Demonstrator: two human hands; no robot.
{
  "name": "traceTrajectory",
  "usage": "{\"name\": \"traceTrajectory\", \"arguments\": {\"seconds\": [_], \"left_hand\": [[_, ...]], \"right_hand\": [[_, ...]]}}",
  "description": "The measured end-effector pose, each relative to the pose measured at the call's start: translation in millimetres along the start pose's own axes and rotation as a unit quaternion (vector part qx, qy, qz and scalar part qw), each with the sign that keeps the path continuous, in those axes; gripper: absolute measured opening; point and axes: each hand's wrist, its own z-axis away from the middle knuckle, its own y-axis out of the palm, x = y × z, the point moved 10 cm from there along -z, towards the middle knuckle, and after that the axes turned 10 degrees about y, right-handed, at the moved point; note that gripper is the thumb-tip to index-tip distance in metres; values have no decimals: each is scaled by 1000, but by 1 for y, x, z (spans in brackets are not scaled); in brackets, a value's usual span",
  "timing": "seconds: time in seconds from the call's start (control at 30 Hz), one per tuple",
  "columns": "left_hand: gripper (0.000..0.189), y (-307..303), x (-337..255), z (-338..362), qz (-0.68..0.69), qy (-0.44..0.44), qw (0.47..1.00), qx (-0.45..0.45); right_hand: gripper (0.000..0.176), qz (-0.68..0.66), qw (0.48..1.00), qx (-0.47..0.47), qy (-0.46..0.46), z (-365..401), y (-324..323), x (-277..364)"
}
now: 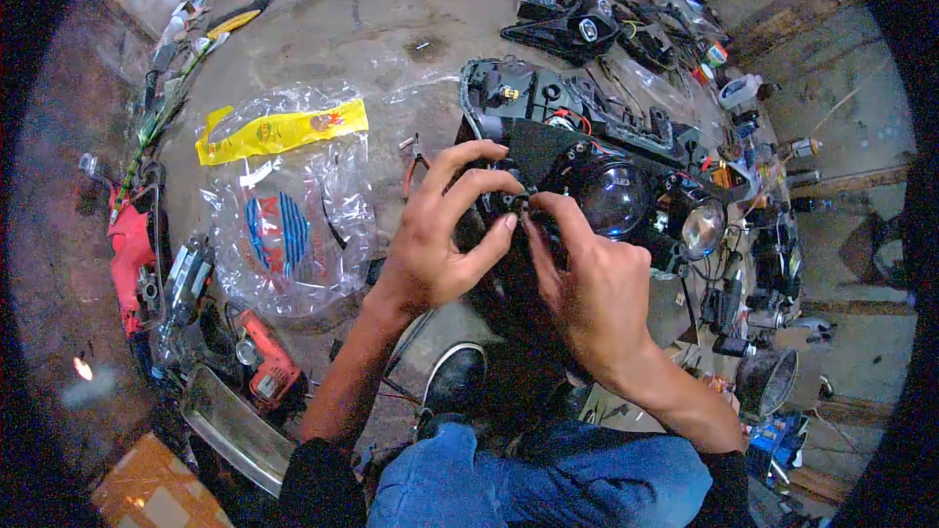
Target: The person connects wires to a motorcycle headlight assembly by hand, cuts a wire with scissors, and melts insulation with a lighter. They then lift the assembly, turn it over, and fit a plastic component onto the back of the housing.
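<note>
My left hand (430, 240) pinches a small black part (515, 203) between thumb and fingers, its other fingers curled above. From the other side, my right hand (599, 288) has its fingertips closed on the same part; I cannot tell its exact kind. Just beyond the fingers lies an opened black headlight housing (577, 98), with red wires inside it. A large round projector lens (614, 198) sits right beside my right hand. Farther right is a second, clearer projector lens (703, 227).
Clear plastic bags (333, 225) with a yellow strip (284, 134) lie on the floor at left. Near them are a red power tool (269, 357) and a metal tray (245, 430). Another black lamp unit (562, 24) lies at the back. Tools and bottles clutter the right side.
</note>
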Motion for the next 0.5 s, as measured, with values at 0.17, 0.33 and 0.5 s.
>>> {"name": "traceTrajectory", "arguments": {"seconds": [0.17,0.33,0.5], "left_hand": [[28,1,3,0,36,-4,999,-14],[29,1,2,1,25,5,999,-24],[29,3,2,5,21,20,999,-42]], "right_hand": [[23,-7,1000,2,7,-2,2,0],[22,-17,1000,4,9,-1,4,-1],[19,-12,1000,10,10,-1,7,-3]]}}
